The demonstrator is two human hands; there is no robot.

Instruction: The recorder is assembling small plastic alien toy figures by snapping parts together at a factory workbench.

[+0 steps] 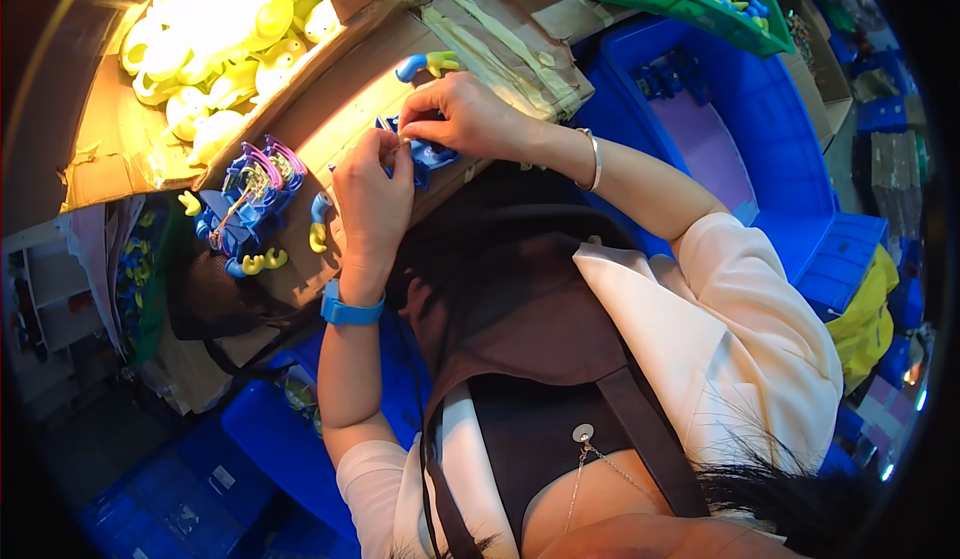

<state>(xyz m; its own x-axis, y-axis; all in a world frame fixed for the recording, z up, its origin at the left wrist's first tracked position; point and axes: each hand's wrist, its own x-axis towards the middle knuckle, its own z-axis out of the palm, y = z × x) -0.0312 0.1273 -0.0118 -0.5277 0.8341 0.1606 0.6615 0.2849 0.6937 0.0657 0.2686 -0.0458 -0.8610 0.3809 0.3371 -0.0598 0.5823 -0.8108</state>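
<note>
Both hands meet over a blue plastic toy body part (432,158) on the cardboard-covered bench. My left hand (374,191), with a blue band on its wrist, pinches at the part's left side. From the right, my right hand (470,117) bends its fingers over the top of the same part. Whatever small piece lies between the fingertips is hidden. A blue toy arm with a yellow hand (428,65) lies just beyond my right hand. Another blue and yellow toy arm (320,221) rests left of my left wrist.
Left of my hands sits a blue toy assembly (250,194) with pink parts and wires. A cardboard box (290,79) of yellow-green toy parts stands far left under bright light. Far right are a green tray (690,9) of small parts and a blue bin (790,149).
</note>
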